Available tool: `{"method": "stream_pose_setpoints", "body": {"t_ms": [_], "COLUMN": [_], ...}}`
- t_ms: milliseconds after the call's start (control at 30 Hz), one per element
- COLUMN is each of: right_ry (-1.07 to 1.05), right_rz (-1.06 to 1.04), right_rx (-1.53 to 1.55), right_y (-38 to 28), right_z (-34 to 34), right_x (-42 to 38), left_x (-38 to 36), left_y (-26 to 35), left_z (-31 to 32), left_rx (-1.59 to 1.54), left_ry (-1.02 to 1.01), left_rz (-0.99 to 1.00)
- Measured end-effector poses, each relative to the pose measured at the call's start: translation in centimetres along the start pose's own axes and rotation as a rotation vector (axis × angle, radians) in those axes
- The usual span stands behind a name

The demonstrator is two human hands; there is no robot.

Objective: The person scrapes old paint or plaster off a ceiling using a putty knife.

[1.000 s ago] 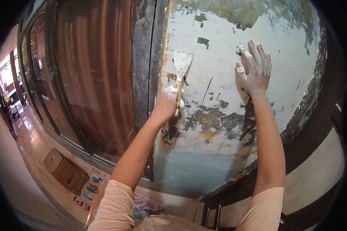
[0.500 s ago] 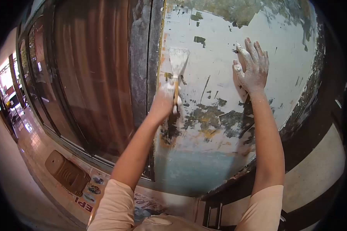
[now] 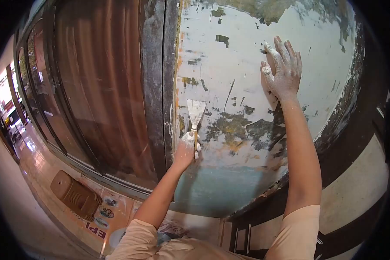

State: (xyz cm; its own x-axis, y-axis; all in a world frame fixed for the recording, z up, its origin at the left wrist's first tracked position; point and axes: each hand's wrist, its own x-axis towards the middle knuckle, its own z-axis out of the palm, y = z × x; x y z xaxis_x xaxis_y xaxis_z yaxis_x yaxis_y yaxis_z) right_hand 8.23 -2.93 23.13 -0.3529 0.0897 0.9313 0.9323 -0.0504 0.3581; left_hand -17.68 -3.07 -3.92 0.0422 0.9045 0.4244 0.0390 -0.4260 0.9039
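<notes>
My left hand (image 3: 186, 147) is closed around the handle of a putty knife (image 3: 196, 113), whose wide blade points up and is coated with white filler. The blade lies against or very near the wall (image 3: 242, 56), close to its left edge; contact is hard to tell. Higher up and to the right, my right hand (image 3: 286, 71) rests on the wall with its fingers stretched out and holds nothing. White powder or filler covers both hands. The wall has white filler over much of it, with dark bare patches and a blue-green band below.
Left of the wall stand a dark wooden frame (image 3: 152, 78) and a glazed panel with a brown curtain (image 3: 104, 86). A brown plastic stool (image 3: 75, 195) lies on the floor beside a printed banner (image 3: 93, 229). Dark trim (image 3: 346, 108) borders the wall on the right.
My left hand has moved down along the wall's left edge with the putty knife. My right hand stays in nearly the same place on the wall.
</notes>
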Motion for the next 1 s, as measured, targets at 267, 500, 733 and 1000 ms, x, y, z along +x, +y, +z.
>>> {"method": "stream_pose_setpoints", "body": {"t_ms": [267,500,733,1000], "right_ry": [-0.015,-0.002,0.012,0.011], "right_rz": [0.011,0.017,0.013,0.007], "right_rx": [-0.02,-0.017,-0.006,-0.035], "right_y": [-0.1,-0.2,-0.2,0.0], "right_z": [0.0,0.0,0.2,0.5], "right_x": [0.0,0.0,-0.1,-0.2], "left_x": [4.4,-2.9,2.1,-5.7], "left_y": [9.6,-3.4,5.6,-8.7], "left_z": [-3.6,-1.0,-3.1,0.1], "left_rx": [-0.104,-0.059,-0.15,0.04], "left_ry": [-0.042,-0.016,-0.021,0.083], "left_rz": [-0.017,-0.201,-0.064,-0.046]}}
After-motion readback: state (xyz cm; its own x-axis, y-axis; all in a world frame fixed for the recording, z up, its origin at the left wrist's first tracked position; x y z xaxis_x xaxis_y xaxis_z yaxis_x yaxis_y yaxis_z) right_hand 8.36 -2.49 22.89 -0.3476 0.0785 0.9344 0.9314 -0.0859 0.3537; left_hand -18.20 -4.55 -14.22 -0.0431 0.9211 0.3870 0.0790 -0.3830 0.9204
